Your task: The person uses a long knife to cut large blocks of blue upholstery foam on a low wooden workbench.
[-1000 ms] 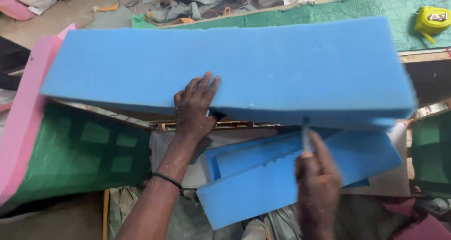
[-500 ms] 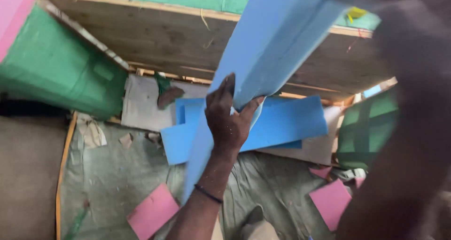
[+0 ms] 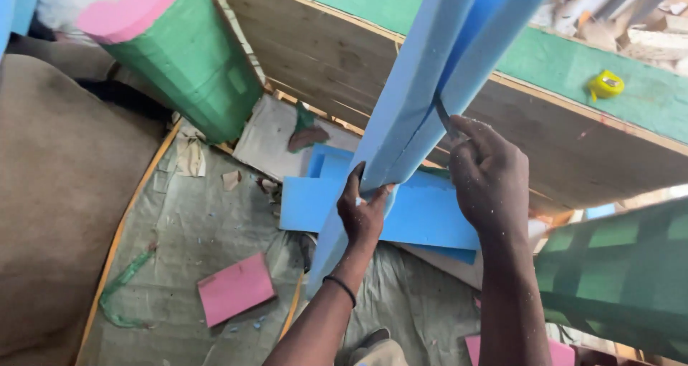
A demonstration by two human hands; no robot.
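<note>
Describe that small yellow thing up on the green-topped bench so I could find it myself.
Start at the long wooden workbench with its green top, running across the upper right. On that green surface, right of the tall blue foam slab, lies a small yellow tape measure. It is the only yellow, rounded thing there.

A long slab of blue foam (image 3: 423, 87) stands nearly on end, tilted so that its top leans up and to the right and runs out of the upper edge of the view, while its lower end reaches down toward the floor. It is thick, soft-edged and plain light blue. A lengthwise cut splits it into two layers that gape apart near the top. A thin dark blade (image 3: 444, 117) sits in that cut at the slab's right edge, its lower part hidden, so its kind cannot be told.
</note>
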